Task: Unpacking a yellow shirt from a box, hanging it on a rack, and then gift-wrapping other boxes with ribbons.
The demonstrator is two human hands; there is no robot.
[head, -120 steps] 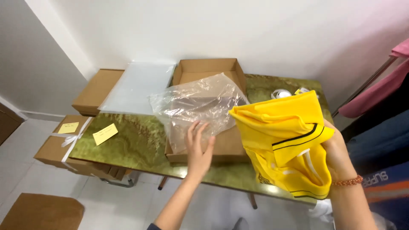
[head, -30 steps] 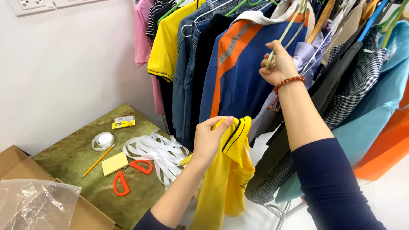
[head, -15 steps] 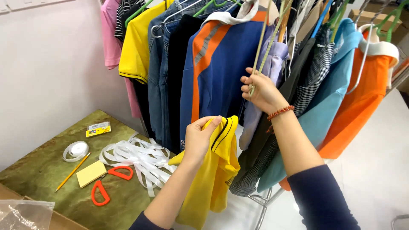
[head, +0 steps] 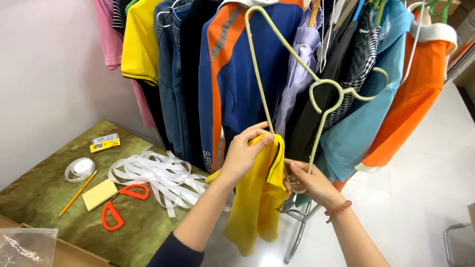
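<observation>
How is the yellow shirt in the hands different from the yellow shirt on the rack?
The yellow shirt in the hands dangles bunched from the left hand, off any hanger; the yellow shirt on the rack hangs spread among other clothes. The held one sits low beside the table; the racked one is high up. Both are yellow with dark trim.

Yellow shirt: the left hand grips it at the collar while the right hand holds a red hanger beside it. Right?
Not quite. The hanger is pale green, not red, as the head view shows. The left hand does grip the yellow shirt; the right hand holds the hanger.
</observation>
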